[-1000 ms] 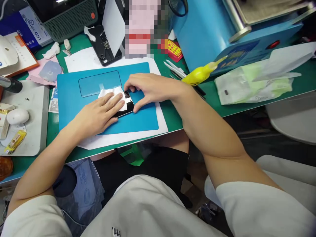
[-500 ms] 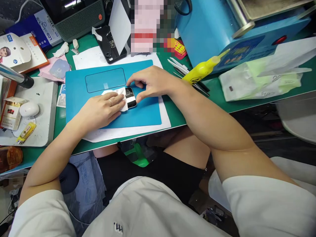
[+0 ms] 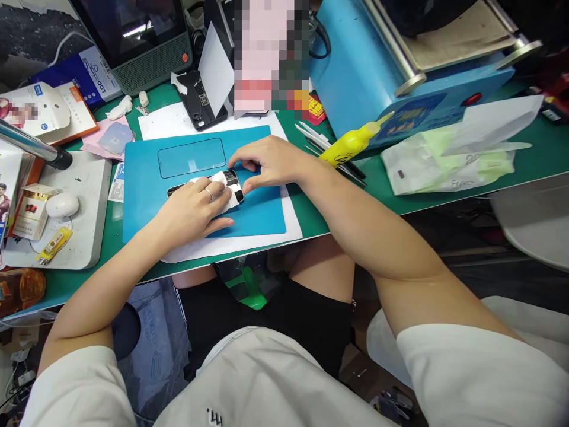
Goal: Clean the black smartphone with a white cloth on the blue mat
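Note:
A dark-faced phone (image 3: 232, 177) lies on a blue mat (image 3: 267, 213), its left end showing past my left hand. My left hand (image 3: 191, 207), a ring on one finger, presses a crumpled white tissue (image 3: 230, 201) onto the phone, the fingers laid over it. At the phone's right end is my right hand (image 3: 269, 160), with index finger and thumb bent around the corner and side, seemingly touching its edges. Behind the phone, a clear screen protector (image 3: 192, 158) with a black border lies flat on the mat.
Behind the mat stands an opened black phone part (image 3: 195, 101). On the right are a yellow bottle (image 3: 351, 145), thin tools (image 3: 315, 139), a tissue pack (image 3: 448, 163) and a blue machine (image 3: 355, 77). A white board (image 3: 95, 231) with a lighter (image 3: 54, 245) lies left.
My left hand and the tissue have slid slightly along the phone, and the thumb now stands apart. More of the phone's left end shows. My right hand stays at its right end; the view has shifted.

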Available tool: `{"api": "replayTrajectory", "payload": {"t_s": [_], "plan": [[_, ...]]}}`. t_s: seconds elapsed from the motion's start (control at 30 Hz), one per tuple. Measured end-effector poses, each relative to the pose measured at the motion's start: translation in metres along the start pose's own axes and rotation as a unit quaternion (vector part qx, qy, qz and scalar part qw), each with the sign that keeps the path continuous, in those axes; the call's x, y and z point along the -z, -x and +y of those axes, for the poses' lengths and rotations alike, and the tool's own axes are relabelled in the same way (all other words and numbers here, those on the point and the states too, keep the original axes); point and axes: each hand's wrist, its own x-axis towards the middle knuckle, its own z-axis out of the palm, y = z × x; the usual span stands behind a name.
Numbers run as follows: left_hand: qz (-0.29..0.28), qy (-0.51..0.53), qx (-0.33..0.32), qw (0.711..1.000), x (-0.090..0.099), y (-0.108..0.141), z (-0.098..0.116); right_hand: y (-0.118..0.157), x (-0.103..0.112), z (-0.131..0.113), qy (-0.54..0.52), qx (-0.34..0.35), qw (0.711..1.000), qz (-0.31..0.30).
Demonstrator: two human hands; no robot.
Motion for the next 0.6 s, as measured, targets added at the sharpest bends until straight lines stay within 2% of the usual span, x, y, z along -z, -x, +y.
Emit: {"api": "replayTrajectory", "payload": {"t_s": [0.1,0.27,0.4,0.6], "plan": [[-0.003,-0.028,-0.007,1.000,-0.001,0.000,0.000,0.000,0.000,0.001,0.006,0.006,1.000,0.002],[0.033,-0.018,-0.048,0.998,-0.014,-0.002,-0.003,0.001,-0.001,0.003,0.010,0.048,0.998,0.024],[0.046,0.015,-0.038,0.998,-0.023,-0.003,-0.005,0.001,-0.001,0.001,0.008,0.055,0.998,0.031],[0.042,0.035,-0.019,0.998,-0.026,-0.003,-0.007,0.002,-0.002,0.000,0.013,0.052,0.998,0.029]]}}
